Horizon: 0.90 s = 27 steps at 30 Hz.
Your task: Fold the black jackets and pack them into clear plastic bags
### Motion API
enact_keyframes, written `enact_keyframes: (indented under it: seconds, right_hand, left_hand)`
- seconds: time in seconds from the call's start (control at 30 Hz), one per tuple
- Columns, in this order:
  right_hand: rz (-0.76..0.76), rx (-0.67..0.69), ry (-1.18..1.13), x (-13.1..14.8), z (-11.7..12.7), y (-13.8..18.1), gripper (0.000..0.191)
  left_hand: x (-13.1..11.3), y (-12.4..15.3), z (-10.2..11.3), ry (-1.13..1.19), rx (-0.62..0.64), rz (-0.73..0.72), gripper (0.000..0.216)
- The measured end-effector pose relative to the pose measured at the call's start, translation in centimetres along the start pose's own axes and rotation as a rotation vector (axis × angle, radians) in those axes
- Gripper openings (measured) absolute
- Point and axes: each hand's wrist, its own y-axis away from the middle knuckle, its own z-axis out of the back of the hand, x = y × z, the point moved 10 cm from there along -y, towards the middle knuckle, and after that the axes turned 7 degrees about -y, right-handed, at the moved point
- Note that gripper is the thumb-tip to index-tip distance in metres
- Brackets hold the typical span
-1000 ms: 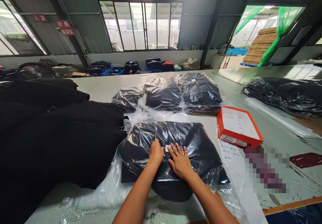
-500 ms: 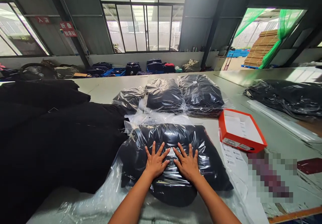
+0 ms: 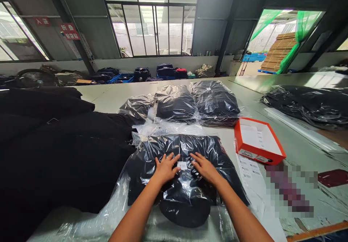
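Note:
A folded black garment in a clear plastic bag [image 3: 187,151] lies on the table in front of me. My left hand [image 3: 164,167] rests flat on the bag with fingers spread, just left of a small white label [image 3: 182,165]. On the label's right side, my right hand [image 3: 203,166] presses the bag, fingers stretched out. Neither hand holds anything. A dark rounded part of the garment [image 3: 185,209] bulges at the near end of the bag, between my forearms.
A heap of loose black garments [image 3: 54,147] fills the left. Three bagged black garments [image 3: 190,102] lie farther back. An orange box lid [image 3: 257,140] and sheets of printed labels [image 3: 248,167] sit at right. More bagged garments [image 3: 307,104] lie at the far right.
From close together at the label, my hands spread flat on the bag, then slid slightly forward and apart, leaving the white label showing between them.

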Motion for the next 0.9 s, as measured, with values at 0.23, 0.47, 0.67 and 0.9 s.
enact_keyframes:
  seconds: [0.23, 0.47, 0.67, 0.9]
  right_hand:
    - [-0.398, -0.182, 0.272, -9.4, 4.7, -2.0, 0.056]
    - [-0.391, -0.189, 0.278, -10.9, 2.5, -2.2, 0.059]
    - [-0.395, -0.179, 0.283, -10.9, 1.7, -2.3, 0.058]
    - [-0.361, -0.289, 0.329, -10.7, 1.1, -2.0, 0.056]
  left_hand:
    - [8.4, -1.0, 3.9, -0.200, -0.197, 0.282, 0.054]
    - [11.1, 0.0, 0.1, -0.207, -0.249, 0.413, 0.061]
    - [11.6, -0.5, -0.7, -0.219, -0.239, 0.428, 0.059]
    - [11.4, -0.4, -0.7, -0.261, -0.266, 0.422, 0.057]
